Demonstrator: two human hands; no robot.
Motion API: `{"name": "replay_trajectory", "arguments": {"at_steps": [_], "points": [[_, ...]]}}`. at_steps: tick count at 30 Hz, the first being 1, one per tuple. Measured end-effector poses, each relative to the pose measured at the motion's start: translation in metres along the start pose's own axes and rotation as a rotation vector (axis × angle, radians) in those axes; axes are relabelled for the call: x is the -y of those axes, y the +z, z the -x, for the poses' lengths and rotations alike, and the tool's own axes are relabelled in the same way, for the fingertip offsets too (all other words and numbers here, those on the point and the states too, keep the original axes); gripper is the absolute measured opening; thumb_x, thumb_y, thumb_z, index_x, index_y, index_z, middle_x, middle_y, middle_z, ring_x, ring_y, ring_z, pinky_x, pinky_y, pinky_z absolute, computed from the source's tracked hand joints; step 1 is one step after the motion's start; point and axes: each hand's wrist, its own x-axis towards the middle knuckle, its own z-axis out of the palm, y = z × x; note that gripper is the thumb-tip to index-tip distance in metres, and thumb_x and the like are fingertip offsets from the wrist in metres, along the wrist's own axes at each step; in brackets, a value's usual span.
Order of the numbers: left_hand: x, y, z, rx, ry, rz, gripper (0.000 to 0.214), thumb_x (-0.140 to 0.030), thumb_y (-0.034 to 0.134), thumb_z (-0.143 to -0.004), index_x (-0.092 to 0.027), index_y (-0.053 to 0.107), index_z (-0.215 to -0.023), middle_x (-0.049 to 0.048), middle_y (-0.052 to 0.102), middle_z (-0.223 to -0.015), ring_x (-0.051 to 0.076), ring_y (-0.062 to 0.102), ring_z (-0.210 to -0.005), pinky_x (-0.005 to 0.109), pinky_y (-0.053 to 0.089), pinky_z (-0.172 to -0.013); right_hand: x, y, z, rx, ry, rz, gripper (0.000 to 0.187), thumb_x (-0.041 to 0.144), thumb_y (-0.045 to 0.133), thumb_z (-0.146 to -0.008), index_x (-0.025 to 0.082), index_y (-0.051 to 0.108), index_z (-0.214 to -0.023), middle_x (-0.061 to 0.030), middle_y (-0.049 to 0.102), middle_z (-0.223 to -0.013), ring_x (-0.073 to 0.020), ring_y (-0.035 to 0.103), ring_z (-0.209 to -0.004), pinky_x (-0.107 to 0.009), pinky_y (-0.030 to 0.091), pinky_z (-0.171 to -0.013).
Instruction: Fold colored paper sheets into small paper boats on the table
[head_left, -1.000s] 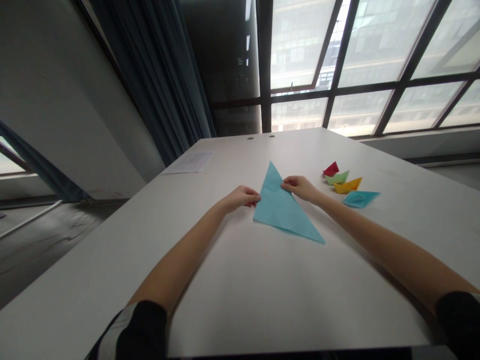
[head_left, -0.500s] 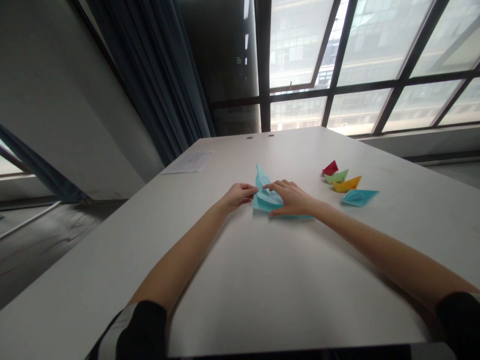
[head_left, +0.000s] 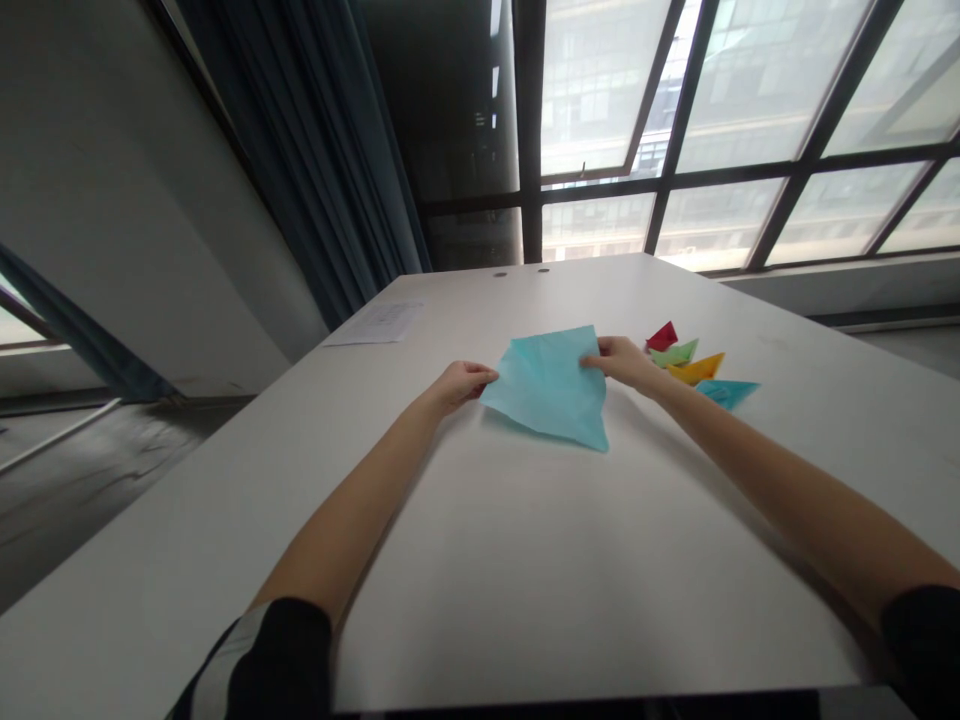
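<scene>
Light-blue four-sided paper sheet [head_left: 546,388] over white tabletop [head_left: 480,570]; left hand [head_left: 463,383] pinches left edge, right hand [head_left: 618,361] pinches right side, presumably to hold it spread.

A head-worn camera is looking forward and down from above the near edge of the white worktop [head_left: 585,580], its wide view taking in black sleeves [head_left: 283,655] at the bottom. It is framing the left hand [head_left: 460,385] and right hand [head_left: 621,362] at middle range, near the centre, and is facing the gridded window [head_left: 600,95] beyond the far edge.
</scene>
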Motion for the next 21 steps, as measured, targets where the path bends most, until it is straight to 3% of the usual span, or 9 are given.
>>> {"name": "replay_trajectory", "arguments": {"at_steps": [4, 6, 10, 13, 17, 21], "points": [[0.011, -0.015, -0.007, -0.063, 0.037, -0.332, 0.017, -0.027, 0.067, -0.058, -0.012, 0.063, -0.064, -0.0029, 0.05, -0.049, 0.008, 0.042, -0.048, 0.022, 0.033, -0.049, -0.017, -0.012, -0.002, 0.344, 0.241, 0.043, 0.024, 0.034, 0.07, -0.06, 0.013, 0.06, -0.066, -0.009, 0.064, -0.07, -0.0183, 0.059, -0.066, -0.026, 0.046, -0.053], [0.016, -0.019, -0.012, -0.08, 0.105, -0.501, 0.014, -0.026, 0.065, -0.059, -0.012, 0.063, -0.063, -0.002, 0.052, -0.051, 0.009, 0.043, -0.049, 0.021, 0.032, -0.049, -0.021, -0.016, -0.001, 0.426, 0.289, 0.071, 0.032, 0.04, 0.073, -0.056, 0.013, 0.061, -0.069, -0.0111, 0.066, -0.074, -0.0192, 0.06, -0.069, -0.027, 0.048, -0.055], [0.022, -0.022, -0.019, -0.047, 0.22, -0.644, 0.015, -0.026, 0.062, -0.06, -0.014, 0.065, -0.068, 0.0003, 0.058, -0.059, 0.01, 0.048, -0.055, 0.02, 0.034, -0.051, -0.025, -0.018, -0.002, 0.329, 0.26, 0.032, 0.052, 0.047, 0.071, -0.058, 0.014, 0.061, -0.098, -0.0126, 0.065, -0.094, -0.0187, 0.061, -0.077, -0.027, 0.049, -0.059], [0.024, -0.024, -0.021, 0.002, 0.235, -0.64, 0.019, -0.029, 0.061, -0.061, -0.013, 0.066, -0.072, 0.0009, 0.059, -0.061, 0.011, 0.048, -0.056, 0.02, 0.034, -0.052, -0.034, -0.015, -0.006, 0.284, 0.18, 0.032, 0.054, 0.04, 0.07, -0.061, 0.016, 0.059, -0.108, -0.0092, 0.063, -0.097, -0.0167, 0.059, -0.079, -0.025, 0.047, -0.063], [0.02, -0.025, -0.016, 0.071, 0.205, -0.537, 0.031, -0.034, 0.061, -0.064, -0.011, 0.065, -0.083, 0.0016, 0.059, -0.065, 0.01, 0.048, -0.056, 0.02, 0.035, -0.052, -0.046, -0.009, -0.008, 0.28, 0.091, 0.149, 0.045, 0.032, 0.07, -0.06, 0.016, 0.063, -0.101, -0.0039, 0.064, -0.08, -0.0152, 0.058, -0.069, -0.025, 0.045, -0.061], [0.011, -0.027, -0.006, 0.248, 0.142, -0.439, 0.047, -0.035, 0.067, -0.059, -0.012, 0.062, -0.1, 0.0005, 0.058, -0.068, 0.009, 0.048, -0.055, 0.02, 0.035, -0.051, -0.048, -0.006, -0.007, 0.244, 0.045, 0.236, 0.026, 0.032, 0.065, -0.063, 0.016, 0.066, -0.083, -0.001, 0.061, -0.07, -0.0143, 0.055, -0.063, -0.024, 0.041, -0.056]]}}
